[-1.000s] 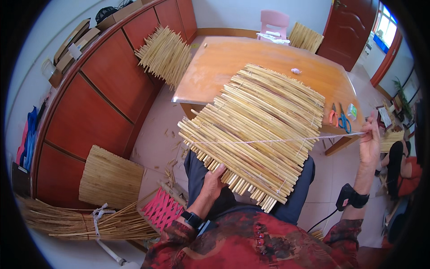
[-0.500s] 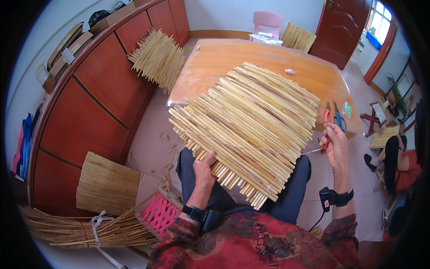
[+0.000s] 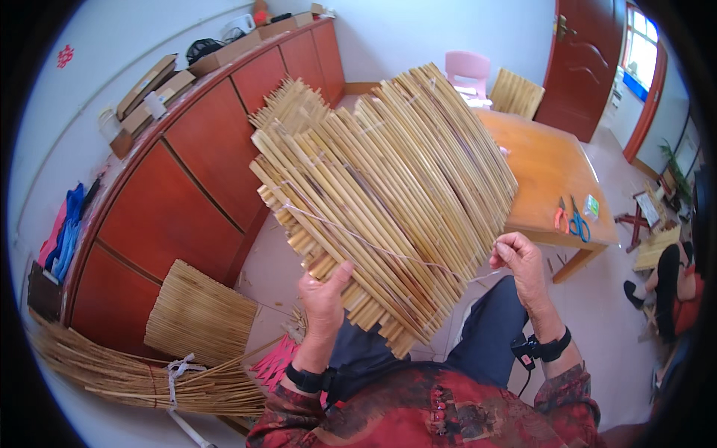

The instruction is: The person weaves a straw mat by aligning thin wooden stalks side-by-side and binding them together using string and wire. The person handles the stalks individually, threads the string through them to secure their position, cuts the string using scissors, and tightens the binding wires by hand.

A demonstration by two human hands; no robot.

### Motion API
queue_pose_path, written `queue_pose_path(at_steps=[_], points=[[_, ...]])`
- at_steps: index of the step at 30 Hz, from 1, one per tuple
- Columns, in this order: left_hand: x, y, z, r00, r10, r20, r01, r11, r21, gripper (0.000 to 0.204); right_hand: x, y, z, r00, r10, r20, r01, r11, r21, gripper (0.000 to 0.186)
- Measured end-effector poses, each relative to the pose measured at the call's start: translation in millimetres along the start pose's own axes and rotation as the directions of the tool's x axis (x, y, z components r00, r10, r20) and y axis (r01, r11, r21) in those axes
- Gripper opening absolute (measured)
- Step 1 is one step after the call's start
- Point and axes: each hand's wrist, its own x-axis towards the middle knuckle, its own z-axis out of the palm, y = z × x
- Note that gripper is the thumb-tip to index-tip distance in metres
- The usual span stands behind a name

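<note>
A mat of straw-coloured reed sticks [image 3: 388,187], bound side by side with thread, is tilted up over my lap. My left hand [image 3: 325,299] grips its near left edge, thumb on top and fingers hidden beneath. A pale string [image 3: 366,243] runs slantwise across the mat's face toward its right edge. Beside that edge my right hand [image 3: 519,261] is closed in a pinch. The string's loose end passes close to these fingertips, and it seems to be held there.
An orange wooden table [image 3: 553,164] stands beyond, with red-handled pliers [image 3: 562,216] and blue scissors [image 3: 578,222] on it. Red cabinets [image 3: 172,201] line the left. Another reed mat [image 3: 202,310] and a tied reed bundle [image 3: 149,381] lie at lower left. A seated person's legs [image 3: 661,287] show at far right.
The mat has been lifted and tipped up, shifting left and covering more of the table. My right hand has come in closer to the mat's right edge. The whole view has swung somewhat.
</note>
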Motion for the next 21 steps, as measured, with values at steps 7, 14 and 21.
queue_pose_path(at_steps=[7, 14, 21], points=[[-7, 0, -5, 0.999, 0.026, -0.036, -0.026, 0.999, 0.02, 0.025, 12, -15, 32, 0.994, -0.063, 0.087, 0.065, 0.997, -0.027, 0.013], [-1, 42, 6, 0.985, 0.124, 0.12, -0.151, 0.957, 0.248, 0.024, 21, -23, 37, 0.982, -0.177, 0.066, 0.182, 0.981, -0.066, 0.012], [1, 105, 29, 0.696, 0.422, 0.581, -0.717, 0.441, 0.539, 0.032, 13, -75, 65, 0.914, -0.404, 0.021, 0.394, 0.901, 0.18, 0.013]])
